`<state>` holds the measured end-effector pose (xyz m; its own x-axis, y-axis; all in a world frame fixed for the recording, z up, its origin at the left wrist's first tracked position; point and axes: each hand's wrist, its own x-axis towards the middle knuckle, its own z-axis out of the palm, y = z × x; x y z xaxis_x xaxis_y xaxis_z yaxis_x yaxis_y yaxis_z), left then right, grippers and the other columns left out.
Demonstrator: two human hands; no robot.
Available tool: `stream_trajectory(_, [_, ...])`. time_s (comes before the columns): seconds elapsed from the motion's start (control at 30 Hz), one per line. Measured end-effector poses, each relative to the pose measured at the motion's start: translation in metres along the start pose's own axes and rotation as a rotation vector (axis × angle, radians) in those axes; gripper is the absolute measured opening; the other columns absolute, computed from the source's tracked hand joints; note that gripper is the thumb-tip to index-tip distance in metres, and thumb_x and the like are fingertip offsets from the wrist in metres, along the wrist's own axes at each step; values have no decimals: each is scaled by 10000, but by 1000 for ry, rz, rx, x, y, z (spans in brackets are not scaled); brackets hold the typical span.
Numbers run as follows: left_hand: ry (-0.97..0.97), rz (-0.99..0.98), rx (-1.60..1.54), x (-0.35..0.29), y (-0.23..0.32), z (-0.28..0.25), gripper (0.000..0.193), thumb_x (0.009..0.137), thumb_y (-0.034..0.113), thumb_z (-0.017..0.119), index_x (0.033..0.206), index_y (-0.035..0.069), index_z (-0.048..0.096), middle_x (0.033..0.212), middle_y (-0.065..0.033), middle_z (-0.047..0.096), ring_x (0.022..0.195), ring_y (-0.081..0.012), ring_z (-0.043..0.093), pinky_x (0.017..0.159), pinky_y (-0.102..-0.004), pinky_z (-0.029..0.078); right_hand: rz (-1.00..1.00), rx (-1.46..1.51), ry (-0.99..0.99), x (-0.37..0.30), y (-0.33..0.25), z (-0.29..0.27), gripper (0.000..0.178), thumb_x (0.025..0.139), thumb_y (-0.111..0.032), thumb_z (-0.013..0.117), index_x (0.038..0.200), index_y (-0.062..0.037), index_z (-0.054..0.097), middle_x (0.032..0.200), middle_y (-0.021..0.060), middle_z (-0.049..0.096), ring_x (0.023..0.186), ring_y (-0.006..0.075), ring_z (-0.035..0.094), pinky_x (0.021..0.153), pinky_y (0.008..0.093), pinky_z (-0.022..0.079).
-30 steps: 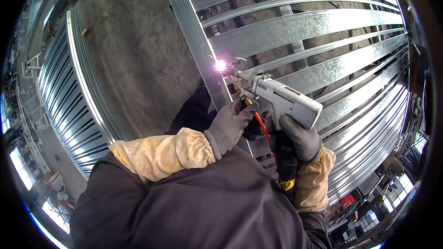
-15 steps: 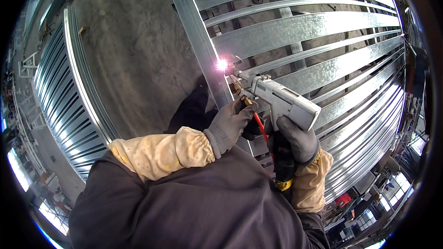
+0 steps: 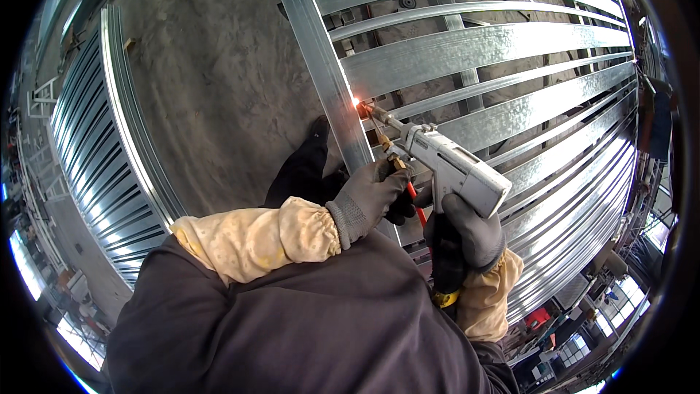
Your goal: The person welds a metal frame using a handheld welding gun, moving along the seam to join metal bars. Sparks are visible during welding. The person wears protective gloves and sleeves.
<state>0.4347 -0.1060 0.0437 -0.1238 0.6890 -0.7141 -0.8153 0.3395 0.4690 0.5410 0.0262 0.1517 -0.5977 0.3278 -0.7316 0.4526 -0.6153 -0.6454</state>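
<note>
The right hand (image 3: 467, 237), in a dark grey work glove, is wrapped with fingers closed around the grip of a pale grey handheld welding gun (image 3: 456, 168), which places the index side near the trigger area and keeps the gun body level above the wrist. The left hand (image 3: 368, 197), also gloved, has its fingers curled closed beneath the front of the gun, close to the brass fitting (image 3: 397, 163) and the red hose (image 3: 419, 211); this grip appears to steady the nozzle, though whether it clamps the wire feed tube or only supports it cannot be told. The nozzle tip meets the long galvanised steel channel (image 3: 321, 73) at a small orange glow (image 3: 356, 102), where a cross rail (image 3: 474, 47) joins the channel, so the gun is angled into the corner of that joint. Yellow leather sleeves (image 3: 255, 237) cover both forearms against sparks. The frame lies flat above a concrete floor (image 3: 211, 87). A dark shoe (image 3: 302, 168) stands just left of the channel.
</note>
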Motion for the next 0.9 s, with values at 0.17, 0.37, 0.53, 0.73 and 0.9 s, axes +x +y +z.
stream_trajectory(0.17, [13,11,2,-2,3,0,152,969,176,559,1008,41,616,713,47,514,565,-29,428,498,-205,374,-16,-7,33,-3,1,5,491,887,-147,615,1328,10,468,926,74,662,618,92,591,534,216,479])
stream_trajectory(0.37, [35,-55,20,-6,10,-2,169,969,179,547,1032,37,615,731,53,504,570,-22,410,492,-193,350,-11,-9,44,-3,-1,12,451,884,-153,615,1283,26,503,901,71,662,679,88,590,573,222,476])
stream_trajectory(0.53, [36,-85,16,-3,9,-6,194,972,196,553,1050,29,613,766,30,546,590,-34,460,510,-201,407,-34,-10,34,2,2,10,432,885,-149,600,1269,28,513,896,71,657,725,94,591,595,239,476])
stream_trajectory(0.73, [63,-69,16,1,2,-7,217,972,215,559,1049,21,617,793,7,581,616,-46,513,520,-217,464,9,-32,12,4,3,7,386,886,-156,603,1222,23,537,858,66,654,673,99,598,579,242,482])
stream_trajectory(0.9, [55,-54,-20,-3,5,-4,209,963,209,564,1029,21,627,755,20,561,588,-40,487,504,-214,455,22,-66,5,4,1,6,363,888,-188,614,1182,15,554,842,60,655,633,101,606,545,242,486])
